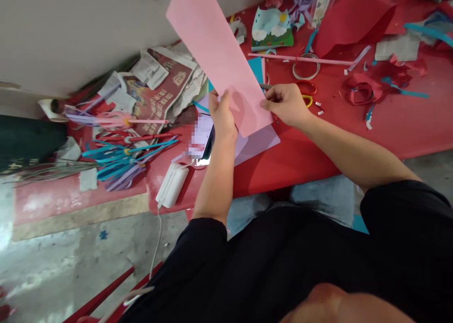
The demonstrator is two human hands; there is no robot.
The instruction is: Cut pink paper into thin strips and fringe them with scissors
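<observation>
A long pink paper sheet (215,54) stands tilted up over the red table (406,125). My left hand (221,115) pinches its lower left edge, thumb on the front. My right hand (285,103) is closed at the sheet's lower right edge and seems to grip scissors (307,93) with red and yellow handles, whose blade tip shows beside the paper. A lilac sheet (255,144) and a blue sheet (255,68) lie beneath the pink one.
A phone (202,136) and a white charger (172,185) lie left of my hands. Paper flowers and crumpled newspaper (159,92) crowd the left. Red paper scraps (364,89), a tape ring (306,68), a pink stick and a paper collage (272,28) sit farther back.
</observation>
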